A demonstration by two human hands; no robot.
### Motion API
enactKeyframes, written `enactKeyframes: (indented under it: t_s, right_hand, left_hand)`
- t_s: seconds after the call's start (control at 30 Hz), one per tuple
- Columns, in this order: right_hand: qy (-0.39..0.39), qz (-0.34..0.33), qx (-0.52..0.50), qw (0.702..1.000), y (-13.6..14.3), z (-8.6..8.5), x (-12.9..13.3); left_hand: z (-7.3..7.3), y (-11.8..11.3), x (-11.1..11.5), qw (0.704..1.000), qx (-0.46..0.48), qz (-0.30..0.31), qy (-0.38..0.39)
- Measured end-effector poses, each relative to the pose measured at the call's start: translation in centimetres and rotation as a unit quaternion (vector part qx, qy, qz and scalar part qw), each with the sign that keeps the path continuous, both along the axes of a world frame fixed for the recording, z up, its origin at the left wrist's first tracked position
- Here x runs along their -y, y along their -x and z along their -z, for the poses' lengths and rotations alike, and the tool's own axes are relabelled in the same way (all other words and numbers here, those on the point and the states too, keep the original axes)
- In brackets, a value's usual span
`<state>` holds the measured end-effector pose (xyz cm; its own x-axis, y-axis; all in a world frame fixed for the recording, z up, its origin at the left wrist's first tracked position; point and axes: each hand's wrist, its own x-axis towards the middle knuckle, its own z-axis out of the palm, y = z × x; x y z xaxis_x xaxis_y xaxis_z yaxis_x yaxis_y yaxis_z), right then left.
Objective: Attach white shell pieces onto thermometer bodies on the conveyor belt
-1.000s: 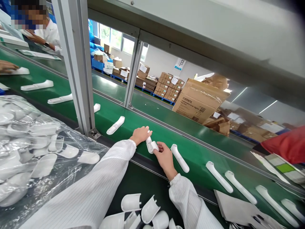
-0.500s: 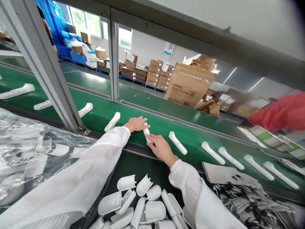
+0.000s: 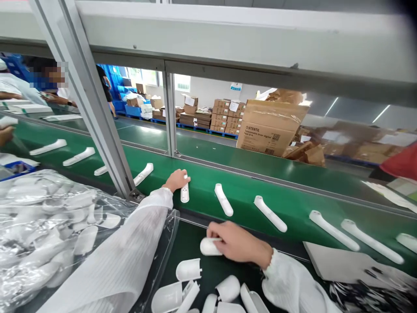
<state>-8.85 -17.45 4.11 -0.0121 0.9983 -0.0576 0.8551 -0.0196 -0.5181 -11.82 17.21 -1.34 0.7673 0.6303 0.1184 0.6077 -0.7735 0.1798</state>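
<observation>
My left hand [image 3: 177, 180] is closed around the upper end of a white handheld device [image 3: 184, 194] on the green conveyor belt. Small dark marks show on that device's face. Below the belt's edge, my right hand [image 3: 237, 243] pinches a white rounded cover [image 3: 209, 247] above the dark work surface. More loose white covers [image 3: 189, 270] lie in a heap under it. To the right of my left hand, a similar device [image 3: 223, 200] rests on the belt, touched by neither hand.
A clear plastic bag of white parts [image 3: 48, 230] lies at left. Pale pouches and black cords [image 3: 365, 287] are piled at right. A metal post [image 3: 94, 104] stands ahead of my left arm. A carton [image 3: 273, 126] stands beyond the belt. Co-workers are at far left and right.
Both hands were on one device; it now lies farther right, released. My left hand has taken hold of the neighbouring device. My right hand has come back toward me and holds a cover.
</observation>
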Motion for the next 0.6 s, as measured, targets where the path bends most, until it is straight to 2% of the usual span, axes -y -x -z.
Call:
enactKeyframes:
  t_s: [0.1,0.23,0.33,0.4,0.47,0.6]
  right_hand:
    - [-0.056,0.065,-0.062,0.994,-2.1,0.3,-2.6]
    - [-0.067,0.202,-0.145,0.966,-3.9,2.5,-7.4]
    - [-0.159,0.262,-0.082,0.948,-4.5,3.9,-10.8]
    - [-0.21,0.273,-0.031,0.938,-4.5,4.3,-12.3]
    - [-0.221,0.267,-0.019,0.938,-4.1,4.6,-13.1]
    - [-0.2,0.158,0.011,0.967,-2.9,5.0,-11.9]
  left_hand:
    - [1.4,-0.4,0.6,0.998,0.063,-0.015,0.004]
    - [2.2,-0.7,1.5,0.996,0.092,-0.013,0.012]
    - [2.2,-1.0,2.1,0.995,0.097,-0.011,0.014]
    - [2.1,-1.3,2.7,0.995,0.099,-0.011,0.015]
    - [2.1,-1.6,3.2,0.995,0.1,-0.01,0.019]
    - [2.1,-2.2,4.0,0.994,0.107,-0.006,0.034]
